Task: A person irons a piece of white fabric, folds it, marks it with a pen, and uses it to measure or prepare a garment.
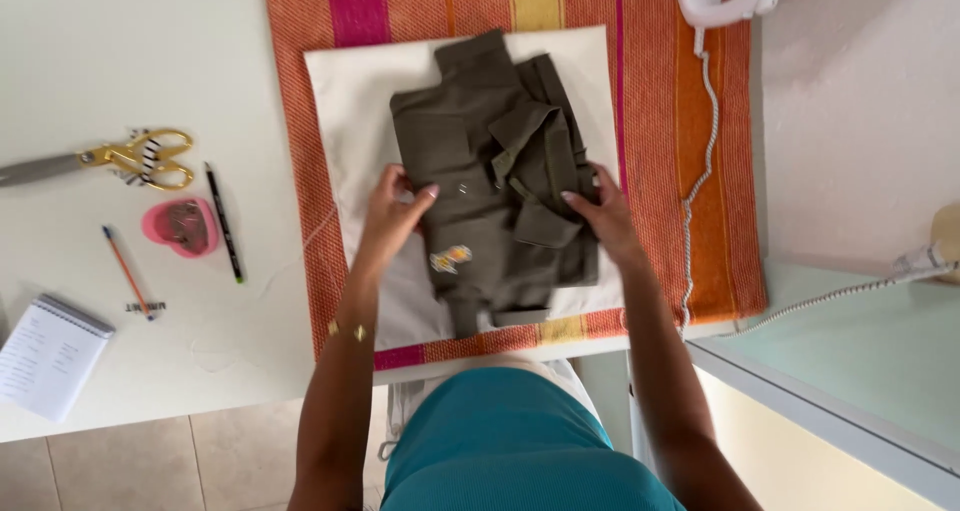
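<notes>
1. Left hand point(392, 214) and right hand point(601, 214) apart, fingers pressed flat on olive garment point(492, 161).
2. Folded on white cloth point(345, 101), over striped mat point(655, 121).
3. Small yellow patch point(451, 259) near lower left edge.

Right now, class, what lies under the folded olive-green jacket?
The olive-green jacket rests on a white cloth, itself on a striped orange mat. The cloth's middle is covered, so anything there stays hidden.
</notes>
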